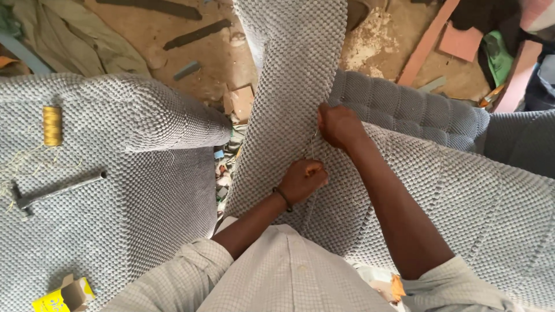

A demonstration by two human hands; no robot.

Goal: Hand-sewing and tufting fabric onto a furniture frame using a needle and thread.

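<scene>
At centre frame, a long panel of grey upholstery fabric point(289, 86) runs from the top edge down to the person's lap, lying over the padded body of a grey sofa piece point(462, 190). Fabric surface: a regular raised bubble weave, matte, pale grey, with 1 folded edge running along the panel's right side where it meets the darker, tufted section point(404, 107).

Left hand point(302, 180): fingers curled together into a loose fist, pinching at the fabric seam; what lies between the fingertips is too small to tell. A dark band sits on the wrist. Right hand point(338, 126): fingers closed and pressed down on the folded edge of the panel, just above the left hand. A thin pale thread point(313, 144) shows between the 2 hands.

At left, a second cushion point(115, 190) covered in the same weave carries 3 items: 1 cylindrical spool of yellow-ochre thread point(52, 125) with loose strands trailing below it, 1 metal hammer point(55, 192) with a straight grey shaft, and 1 small open yellow carton point(63, 296) at the lower edge. Both sleeves are light checked cloth. Beyond the cushions, a dusty earthen floor point(196, 58) holds wood strips and scraps.
</scene>
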